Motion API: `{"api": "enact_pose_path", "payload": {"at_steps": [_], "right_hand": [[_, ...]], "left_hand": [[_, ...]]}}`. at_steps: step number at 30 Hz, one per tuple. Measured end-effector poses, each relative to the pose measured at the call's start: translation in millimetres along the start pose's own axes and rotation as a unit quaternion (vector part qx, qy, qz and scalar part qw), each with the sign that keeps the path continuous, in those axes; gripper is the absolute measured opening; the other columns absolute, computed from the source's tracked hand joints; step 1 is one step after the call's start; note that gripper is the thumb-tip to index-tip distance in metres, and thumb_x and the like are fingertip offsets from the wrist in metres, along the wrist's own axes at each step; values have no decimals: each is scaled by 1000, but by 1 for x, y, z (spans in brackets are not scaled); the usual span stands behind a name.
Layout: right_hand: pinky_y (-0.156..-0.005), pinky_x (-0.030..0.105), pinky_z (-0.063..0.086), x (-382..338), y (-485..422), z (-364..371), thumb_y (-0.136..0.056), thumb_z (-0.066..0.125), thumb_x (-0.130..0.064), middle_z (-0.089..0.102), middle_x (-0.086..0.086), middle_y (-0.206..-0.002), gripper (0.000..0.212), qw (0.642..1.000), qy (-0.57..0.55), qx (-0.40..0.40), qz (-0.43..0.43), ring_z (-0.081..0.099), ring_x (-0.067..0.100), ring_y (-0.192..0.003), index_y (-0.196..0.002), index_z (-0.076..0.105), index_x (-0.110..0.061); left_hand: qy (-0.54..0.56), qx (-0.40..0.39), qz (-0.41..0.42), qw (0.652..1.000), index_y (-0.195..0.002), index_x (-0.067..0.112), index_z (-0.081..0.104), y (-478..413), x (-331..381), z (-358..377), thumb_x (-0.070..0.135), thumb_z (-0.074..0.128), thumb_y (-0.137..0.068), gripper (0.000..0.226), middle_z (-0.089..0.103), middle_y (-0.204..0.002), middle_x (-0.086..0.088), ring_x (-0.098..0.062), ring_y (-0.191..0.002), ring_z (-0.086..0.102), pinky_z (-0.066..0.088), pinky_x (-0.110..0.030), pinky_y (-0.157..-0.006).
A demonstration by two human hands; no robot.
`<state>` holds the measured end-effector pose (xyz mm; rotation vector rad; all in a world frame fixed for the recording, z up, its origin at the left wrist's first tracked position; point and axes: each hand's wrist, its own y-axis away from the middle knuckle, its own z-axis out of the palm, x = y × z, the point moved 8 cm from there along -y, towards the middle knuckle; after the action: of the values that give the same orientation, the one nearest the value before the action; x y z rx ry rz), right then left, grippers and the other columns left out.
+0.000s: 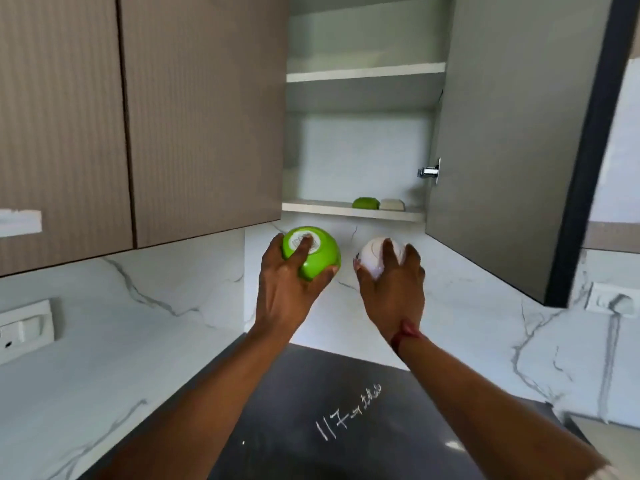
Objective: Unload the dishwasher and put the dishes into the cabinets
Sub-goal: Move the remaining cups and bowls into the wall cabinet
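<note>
My left hand [287, 285] grips a green bowl [320, 254] turned bottom-up, fingers curled over its base and thumb under its side. My right hand [393, 289] grips a small white bowl [372, 252] the same way. Both are raised just below the open wall cabinet, whose lowest shelf [322, 206] carries an upturned green bowl [365, 202] and an upturned pale bowl [392, 204] side by side at the right.
The cabinet door [512, 133] stands swung open to the right, its lower corner near my right arm. Closed brown cabinets [201, 116] hang to the left. A dark counter [311, 410] lies below, with marble backsplash behind and wall sockets at both sides.
</note>
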<state>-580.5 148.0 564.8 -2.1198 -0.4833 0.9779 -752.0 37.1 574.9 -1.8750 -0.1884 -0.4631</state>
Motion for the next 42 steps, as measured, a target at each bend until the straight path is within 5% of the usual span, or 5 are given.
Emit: {"api": "enact_pose_path", "payload": {"at_steps": [18,25,32,36,42], "right_hand": [[-95,37,41,34,-236,85,-81,68,-52,38,12,-142,69,994,-37,86,50,42,35,-124,-139,46,-22],[-83,34,48,56,-315,115,-67,71,-59,60,13,-114,63,995,-17,82,60,58,34,-104,-117,63,-21],[-69,26,55,86,-356,139,-48,73,-50,72,5,-87,50,992,10,14,121,69,22,-81,-84,73,-16],[-48,19,37,103,-370,160,-50,85,-42,68,1,-75,39,986,49,-50,149,65,16,-73,-71,68,-14],[-67,26,43,109,-379,170,-57,89,-44,57,1,-80,50,975,124,-102,153,55,19,-79,-67,47,-18]], "left_hand": [[86,-29,-31,995,-124,22,64,-224,-20,173,50,81,-69,64,58,-118,-15,-29,-111,56,41,-27,-95],[154,-40,-98,982,-112,13,71,-288,-59,251,45,85,-64,59,70,-111,-13,-29,-110,61,44,-26,-84],[122,-135,-158,971,-112,7,65,-317,-92,327,42,89,-59,68,62,-117,-9,-27,-122,49,43,-29,-84],[83,-200,-175,960,-108,6,65,-327,-95,358,51,92,-47,80,65,-114,-9,-25,-117,54,44,-28,-75],[30,-264,-131,955,-102,8,66,-329,-87,376,61,88,-43,82,68,-104,-4,-22,-107,61,45,-26,-74]]}}
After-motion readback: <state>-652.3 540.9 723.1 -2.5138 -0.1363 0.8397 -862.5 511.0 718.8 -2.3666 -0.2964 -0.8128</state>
